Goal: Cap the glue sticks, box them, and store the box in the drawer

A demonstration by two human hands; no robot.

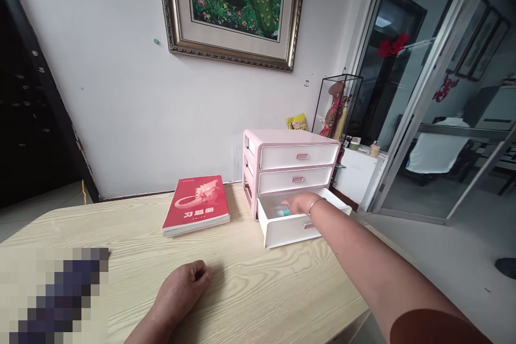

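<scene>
My right hand point(300, 203) reaches into the pulled-out bottom drawer point(288, 232) of a pink and white desktop drawer unit point(292, 137). Its fingers point left, right by a small teal-and-clear object point(286, 212) whose kind I cannot make out. Whether they touch or grip it is hidden, since the palm and most fingertips do not show. My left hand point(182, 289) rests on the wooden table point(250, 285), curled into a loose fist with nothing seen in it. The two upper drawers of the unit are closed.
A thick red book point(197, 199) lies left of the drawer unit. Behind the unit are a yellow packet point(297, 121) and a glass display case point(336, 107). A framed peacock picture point(236, 45) hangs above. The table's right edge runs under my right forearm.
</scene>
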